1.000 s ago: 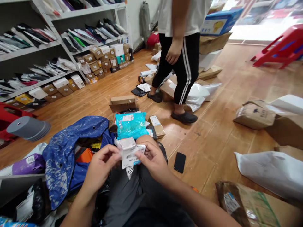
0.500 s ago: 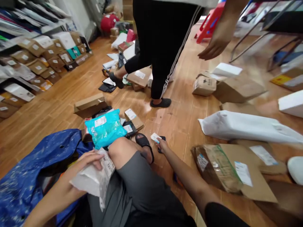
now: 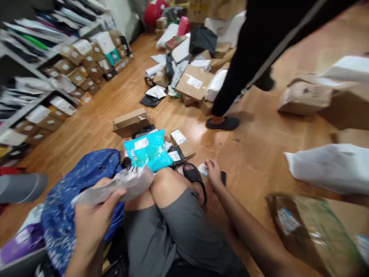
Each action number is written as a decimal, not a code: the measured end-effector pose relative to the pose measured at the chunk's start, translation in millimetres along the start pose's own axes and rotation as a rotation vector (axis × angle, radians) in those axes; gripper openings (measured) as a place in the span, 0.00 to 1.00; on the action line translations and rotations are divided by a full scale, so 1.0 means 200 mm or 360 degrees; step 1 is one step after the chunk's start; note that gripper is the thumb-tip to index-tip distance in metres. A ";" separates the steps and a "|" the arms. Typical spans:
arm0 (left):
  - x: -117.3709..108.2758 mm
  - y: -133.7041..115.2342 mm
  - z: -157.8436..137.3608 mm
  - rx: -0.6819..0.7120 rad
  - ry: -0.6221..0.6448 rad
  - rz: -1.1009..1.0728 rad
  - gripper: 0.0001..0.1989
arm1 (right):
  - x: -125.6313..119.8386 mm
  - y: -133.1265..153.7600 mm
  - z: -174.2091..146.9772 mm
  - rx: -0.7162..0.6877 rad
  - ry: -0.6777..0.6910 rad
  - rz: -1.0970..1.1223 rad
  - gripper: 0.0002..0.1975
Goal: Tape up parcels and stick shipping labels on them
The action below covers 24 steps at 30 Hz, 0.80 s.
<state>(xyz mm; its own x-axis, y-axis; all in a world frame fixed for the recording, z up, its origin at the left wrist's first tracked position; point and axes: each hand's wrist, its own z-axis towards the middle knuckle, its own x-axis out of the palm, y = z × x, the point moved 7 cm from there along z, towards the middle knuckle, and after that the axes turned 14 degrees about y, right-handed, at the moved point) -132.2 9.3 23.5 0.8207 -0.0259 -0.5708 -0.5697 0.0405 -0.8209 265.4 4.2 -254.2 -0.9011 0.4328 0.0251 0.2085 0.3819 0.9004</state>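
My left hand (image 3: 96, 215) is closed on one end of a white plastic parcel (image 3: 137, 181), raised over my left thigh with its printed side turned away. Beside my sandal (image 3: 193, 175), my right hand (image 3: 213, 173) pinches a small white label (image 3: 203, 169) low over the floor. Just past that hand, a dark flat thing (image 3: 223, 177), phone-like, is partly covered. A turquoise plastic parcel (image 3: 148, 150) lies in front of my knees, on top of other packages. Next to it is a small cardboard box (image 3: 183, 143) with a label.
On my left spreads a blue sack (image 3: 86, 173), with a grey bucket (image 3: 21, 187) beyond. Shelves of boxes (image 3: 86, 65) line the left wall. A person in black trousers (image 3: 245, 69) stands ahead by heaped parcels. A brown taped carton (image 3: 314, 231) and white package (image 3: 328, 167) lie right.
My left hand has lifted and tilted the white parcel. My right hand still holds the label low. The other person has stepped to the right, and my view has swung left.
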 end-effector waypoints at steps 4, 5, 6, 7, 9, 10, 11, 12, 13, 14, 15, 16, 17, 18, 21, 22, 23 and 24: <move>0.02 0.01 0.08 -0.0061 0.0066 -0.0202 0.21 | 0.35 0.40 -0.20 -0.0427 0.0684 0.0141 0.32; 0.04 0.00 0.08 -0.0065 0.0148 -0.0259 0.21 | 0.44 0.52 -0.30 -0.0566 0.0921 0.0143 0.35; 0.05 0.00 0.08 -0.0069 0.0220 -0.0311 0.20 | 0.54 0.65 -0.42 -0.0774 0.1218 0.0115 0.38; 0.06 0.00 0.07 -0.0075 0.0270 -0.0364 0.20 | 0.63 0.75 -0.53 -0.0934 0.1426 0.0060 0.41; 0.07 0.01 0.05 -0.0060 0.0315 -0.0492 0.21 | 0.76 0.88 -0.69 -0.1079 0.1693 -0.0049 0.43; 0.08 0.01 0.03 -0.0047 0.0339 -0.0554 0.21 | 0.81 0.91 -0.74 -0.1073 0.1731 -0.0101 0.39; 0.09 0.01 0.03 -0.0038 0.0369 -0.0603 0.21 | 0.85 0.92 -0.76 -0.1044 0.1732 -0.0151 0.32; 0.08 0.01 0.02 -0.0024 0.0392 -0.0630 0.21 | 0.88 0.93 -0.77 -0.1024 0.1706 -0.0206 0.24; 0.07 0.00 0.01 0.0007 0.0398 -0.0620 0.20 | 0.89 0.94 -0.77 -0.1035 0.1653 -0.0268 0.19; 0.05 -0.02 0.01 0.0064 0.0395 -0.0563 0.19 | 0.90 0.95 -0.78 -0.1097 0.1589 -0.0330 0.15; 0.03 -0.05 -0.01 0.0162 0.0387 -0.0459 0.16 | 0.89 0.96 -0.79 -0.1209 0.1537 -0.0386 0.12; 0.01 -0.07 -0.03 0.0303 0.0382 -0.0316 0.14 | 0.88 0.97 -0.81 -0.1366 0.1504 -0.0430 0.09; -0.01 -0.10 -0.07 0.0469 0.0393 -0.0143 0.11 | 0.85 0.97 -0.84 -0.1545 0.1482 -0.0468 0.06; 0.00 -0.11 -0.11 0.0629 0.0415 0.0041 0.09 | 0.83 0.96 -0.87 -0.1724 0.1456 -0.0506 0.06; 0.08 -0.02 -0.29 0.0899 0.0462 0.0434 0.13 | 0.72 0.81 -0.93 -0.2047 0.1387 -0.0676 0.15; 0.12 0.04 -0.34 0.0909 0.0486 0.0490 0.15 | 0.69 0.74 -0.94 -0.2064 0.1375 -0.0754 0.17; 0.17 0.11 -0.39 0.0891 0.0521 0.0511 0.16 | 0.66 0.67 -0.95 -0.2054 0.1382 -0.0837 0.18; 0.21 0.17 -0.44 0.0862 0.0567 0.0510 0.16 | 0.63 0.61 -0.95 -0.2033 0.1408 -0.0915 0.19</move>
<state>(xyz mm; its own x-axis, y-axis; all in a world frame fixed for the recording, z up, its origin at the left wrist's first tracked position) -121.3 -77.3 -31.0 0.5002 -0.2501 -0.8290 -0.6019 0.5878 -0.5405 104.5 -50.3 -58.4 -0.7615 -0.2579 -0.5946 -0.2304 -0.7498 0.6202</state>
